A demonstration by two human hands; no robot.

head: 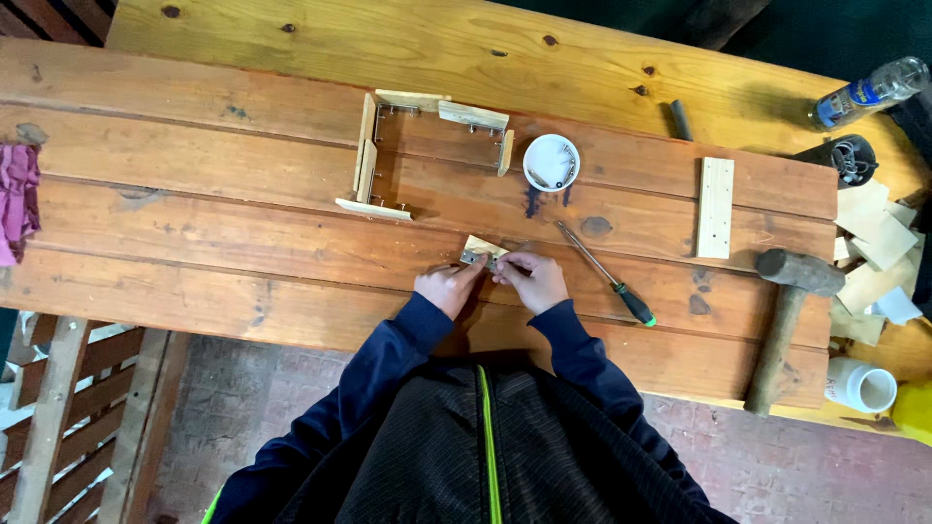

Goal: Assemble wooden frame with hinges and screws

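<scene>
A long wooden workbench (243,194) made of wide planks fills the view, with a reddish brick floor below it. Near the front edge, both hands meet on a small wooden block (482,247) that has a little metal hinge (476,258) on it. The left hand (447,287) pinches the block and hinge at its left side with the fingertips. The right hand (534,278) has its fingers closed on the right side of the same piece; what exactly is between these fingers is too small to tell.

Just to the right of the right hand lies a screwdriver (604,274) with a dark and green handle, slanted on the bench. Further back stands an open frame of thin wooden pieces (427,146), and beside it a white round dish (550,162) with small metal parts. A pale wooden strip (715,208) and a hammer (791,311) lie well apart at the right.
</scene>
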